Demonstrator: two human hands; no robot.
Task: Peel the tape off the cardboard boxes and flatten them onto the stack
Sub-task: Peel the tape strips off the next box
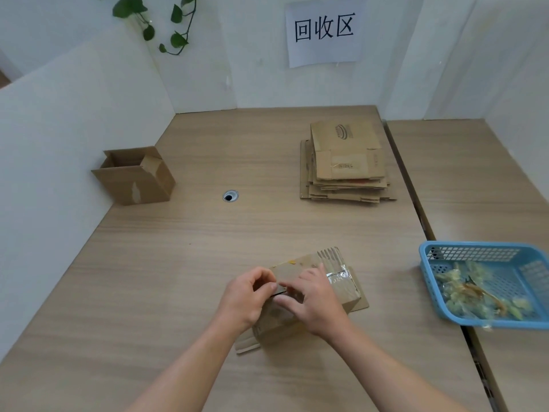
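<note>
Head view: a person's two bare forearms reached over a light wood-grain desk point(208, 248).
Box in hand: a small brown cardboard box point(346, 294) lay on its side at the near middle of the desk, its flaps splayed, so the sealed seam faced up.
Tape: clear glossy tape point(338, 276) ran across the box top, just beyond the right hand.
Left hand point(246, 295): fingers clenched into a pinch at the seam, seemingly on the tape's loose end; the strip itself was too small to see.
Right hand point(315, 304): fingers over the top and thumb on the near face, grasping the box, probably to steady it against the pull.
Stack: a stack of flattened brown cardboard boxes point(344, 162) sat at the far right, well apart.
Waiting: an open brown cardboard box point(136, 179) stood upright by the left wall.
Waste: a blue plastic mesh basket point(475, 244) on the right held crumpled tape scraps point(475, 295), within reach for dropping peelings.
Step, as judged: peeling; flattening not yet done.
</note>
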